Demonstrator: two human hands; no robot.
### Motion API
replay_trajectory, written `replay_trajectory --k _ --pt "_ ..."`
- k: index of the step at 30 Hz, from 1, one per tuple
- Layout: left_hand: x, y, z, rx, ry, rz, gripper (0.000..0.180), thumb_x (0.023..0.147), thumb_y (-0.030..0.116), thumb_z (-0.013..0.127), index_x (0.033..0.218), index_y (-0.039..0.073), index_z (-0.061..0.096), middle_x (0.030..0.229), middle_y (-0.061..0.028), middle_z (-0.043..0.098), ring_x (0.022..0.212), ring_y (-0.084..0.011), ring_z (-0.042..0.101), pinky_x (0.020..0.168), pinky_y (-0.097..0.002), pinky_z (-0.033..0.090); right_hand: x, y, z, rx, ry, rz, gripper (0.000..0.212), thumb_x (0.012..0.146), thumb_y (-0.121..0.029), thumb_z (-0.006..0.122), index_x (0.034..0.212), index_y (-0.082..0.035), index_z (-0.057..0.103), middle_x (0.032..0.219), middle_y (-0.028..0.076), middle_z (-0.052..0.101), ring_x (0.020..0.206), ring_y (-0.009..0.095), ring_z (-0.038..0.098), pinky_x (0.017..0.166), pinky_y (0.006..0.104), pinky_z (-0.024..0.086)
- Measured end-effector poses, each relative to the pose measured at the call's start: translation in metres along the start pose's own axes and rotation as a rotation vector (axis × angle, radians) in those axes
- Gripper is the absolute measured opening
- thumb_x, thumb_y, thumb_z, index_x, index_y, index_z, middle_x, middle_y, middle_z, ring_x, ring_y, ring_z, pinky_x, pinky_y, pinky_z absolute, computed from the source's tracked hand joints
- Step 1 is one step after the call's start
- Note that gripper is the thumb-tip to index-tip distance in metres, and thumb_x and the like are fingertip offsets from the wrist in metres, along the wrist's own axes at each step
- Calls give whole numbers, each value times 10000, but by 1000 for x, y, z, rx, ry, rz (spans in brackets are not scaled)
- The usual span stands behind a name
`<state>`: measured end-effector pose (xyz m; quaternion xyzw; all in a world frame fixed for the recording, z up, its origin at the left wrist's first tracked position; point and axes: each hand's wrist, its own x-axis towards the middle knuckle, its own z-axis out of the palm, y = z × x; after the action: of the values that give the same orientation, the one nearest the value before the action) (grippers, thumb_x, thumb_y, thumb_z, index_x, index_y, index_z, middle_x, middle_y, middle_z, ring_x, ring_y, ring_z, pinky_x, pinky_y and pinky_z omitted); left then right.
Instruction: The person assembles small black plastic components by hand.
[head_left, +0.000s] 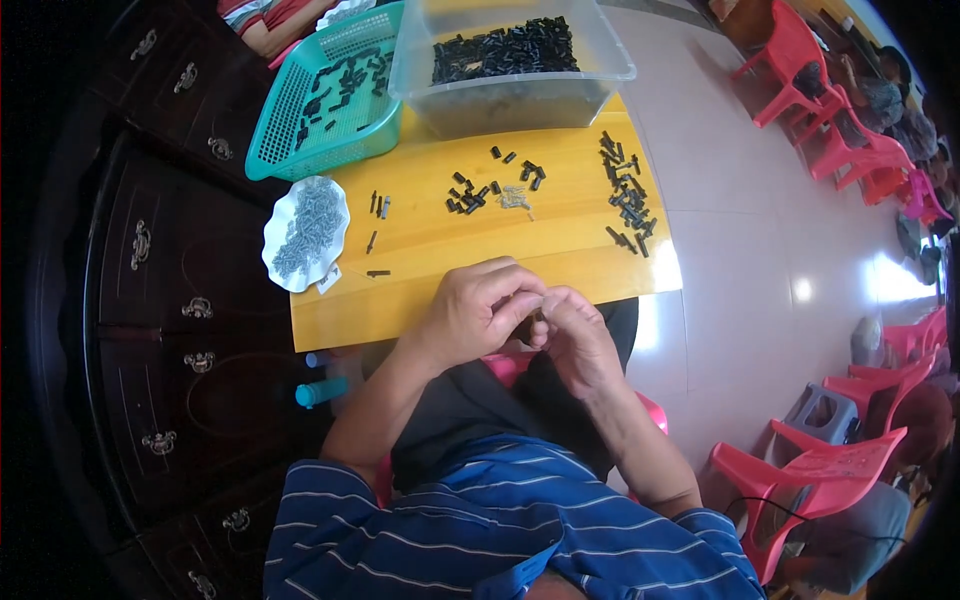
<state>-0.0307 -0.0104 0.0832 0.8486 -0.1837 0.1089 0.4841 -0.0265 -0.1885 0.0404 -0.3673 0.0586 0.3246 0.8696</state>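
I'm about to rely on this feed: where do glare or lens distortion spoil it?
In the head view: bright glare on the pale floor at right; the dark cabinet at left dim, its edges bowing near the rim; the yellow table well lit; detail between left hand and right hand too small to tell.

Cabinetry, dark brown, near-black (255, 395): fills the left side; panelled doors and drawers, ornate silvery metal handles (197, 308). Table, yellow wood-toned top (430, 240): centre; straight edges bowed by the lens. Flooring, pale, glossy tile (720, 240): right of the table; thin straight joints. Chairs, pink plastic, several: ranged down the right side, one at upper right (792, 55), another at lower right (835, 470). Stool, grey plastic (822, 413): among the lower chairs. Light: white glare on the tiles, brightest toward the right rim, plus a small round reflection.
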Motion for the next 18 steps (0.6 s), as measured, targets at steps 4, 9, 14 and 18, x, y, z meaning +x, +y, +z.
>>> replay_trajectory --k 4,9,14,18 --pt "0 0 -2 40 -13 22 83 835 15 678 918 20 680 765 -102 633 670 -229 628 592 -319 475 -1 -2 6 -58 25 -9 108 961 -176 618 1003 -76 622 781 1 623 668 76 566 634 224 479" --pt "-3 4 -7 2 -25 10 69 841 18 676 910 17 677 769 -101 636 665 -225 626 591 -311 470 0 -3 4 -71 -52 13 102 969 -163 597 1008 -72 623 793 1 625 669 66 567 628 215 469" --pt "-10 9 -6 -43 11 -56 54 857 11 667 910 10 674 775 -86 640 646 -177 619 572 -281 458 -2 1 5 -143 -75 8 102 968 -161 602 990 -63 611 789 0 610 666 61 552 623 204 455" --pt "-22 4 -1 -89 57 -166 41 879 22 652 916 4 657 763 -85 638 643 -170 617 573 -283 460 -3 4 7 -299 -68 -107 93 975 -140 596 990 -48 586 807 -4 595 707 50 542 631 195 448"
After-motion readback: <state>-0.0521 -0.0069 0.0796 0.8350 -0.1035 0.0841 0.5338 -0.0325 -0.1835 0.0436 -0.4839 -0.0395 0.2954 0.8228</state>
